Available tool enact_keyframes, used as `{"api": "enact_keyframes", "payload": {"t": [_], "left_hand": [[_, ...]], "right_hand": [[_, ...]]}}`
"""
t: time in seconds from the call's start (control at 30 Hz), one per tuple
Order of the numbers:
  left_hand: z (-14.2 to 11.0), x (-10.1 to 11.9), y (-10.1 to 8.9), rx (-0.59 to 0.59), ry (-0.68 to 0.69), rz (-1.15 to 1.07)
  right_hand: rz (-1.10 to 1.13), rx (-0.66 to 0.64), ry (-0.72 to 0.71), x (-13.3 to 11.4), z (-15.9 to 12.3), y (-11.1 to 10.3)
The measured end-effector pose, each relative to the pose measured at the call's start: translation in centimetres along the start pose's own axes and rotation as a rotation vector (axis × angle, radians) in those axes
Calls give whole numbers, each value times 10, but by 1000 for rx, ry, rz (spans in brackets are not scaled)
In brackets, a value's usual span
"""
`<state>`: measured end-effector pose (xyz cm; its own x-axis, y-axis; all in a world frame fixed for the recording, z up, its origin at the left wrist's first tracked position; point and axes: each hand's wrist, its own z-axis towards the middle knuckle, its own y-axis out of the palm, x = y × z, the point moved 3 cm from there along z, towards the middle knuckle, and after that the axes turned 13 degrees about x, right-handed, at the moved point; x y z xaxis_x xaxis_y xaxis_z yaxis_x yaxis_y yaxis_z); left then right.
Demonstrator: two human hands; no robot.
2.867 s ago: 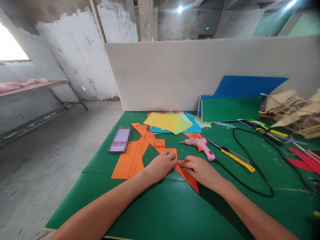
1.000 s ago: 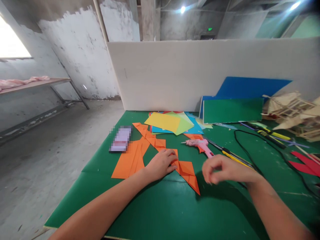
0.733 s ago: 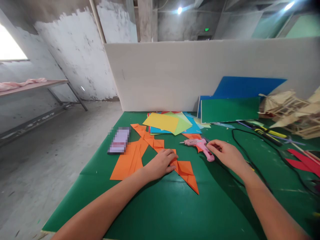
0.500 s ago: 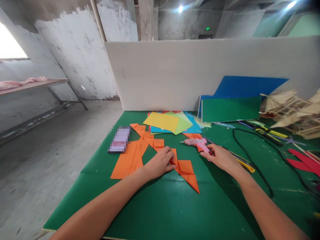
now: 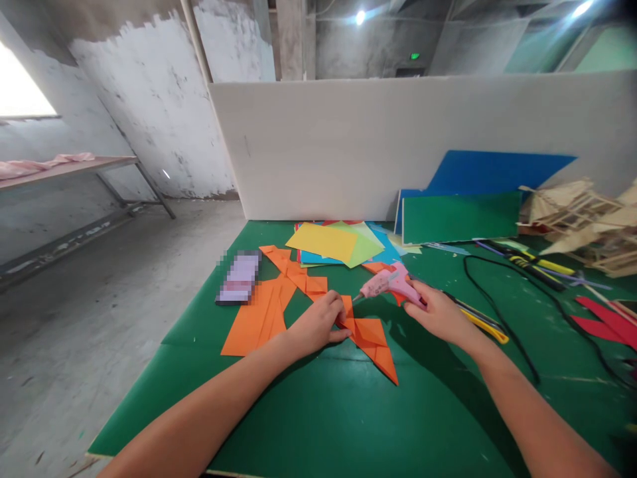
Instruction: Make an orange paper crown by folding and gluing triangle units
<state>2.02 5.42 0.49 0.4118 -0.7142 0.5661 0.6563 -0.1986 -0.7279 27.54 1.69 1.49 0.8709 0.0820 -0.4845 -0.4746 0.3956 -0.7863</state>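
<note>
- Right hand (image 5: 438, 313): your fingers are closed round the grip of the pink glue gun (image 5: 387, 283). Half a second ago the gun lay flat on the green mat (image 5: 308, 411); now it is lifted, nozzle tilted down and left toward the folded orange paper (image 5: 371, 337).
- Left hand (image 5: 316, 324): unchanged, fingers spread narrow and pressing flat on the paper's left end, just beside the nozzle tip.
- Folded orange paper: on the mat, between your 2 hands, pinned.
- Black cord (image 5: 502, 312): trails right from the gun.
- Reading: the fold looks held ready for glue.
- Nearby: orange offcuts (image 5: 259, 315), coloured sheet stack (image 5: 343, 244), yellow-handled knife (image 5: 485, 322).
</note>
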Motion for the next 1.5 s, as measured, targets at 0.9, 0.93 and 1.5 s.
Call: {"api": "enact_keyframes", "payload": {"t": [0.9, 0.93, 1.5], "left_hand": [[-1, 0, 0, 17, -1, 10], [-1, 0, 0, 16, -2, 9], [-1, 1, -1, 17, -4, -3]], "right_hand": [[-440, 31, -331, -29, -3, 8], [-439, 32, -337, -29, -3, 8], [-372, 234, -651, -41, -9, -9]]}}
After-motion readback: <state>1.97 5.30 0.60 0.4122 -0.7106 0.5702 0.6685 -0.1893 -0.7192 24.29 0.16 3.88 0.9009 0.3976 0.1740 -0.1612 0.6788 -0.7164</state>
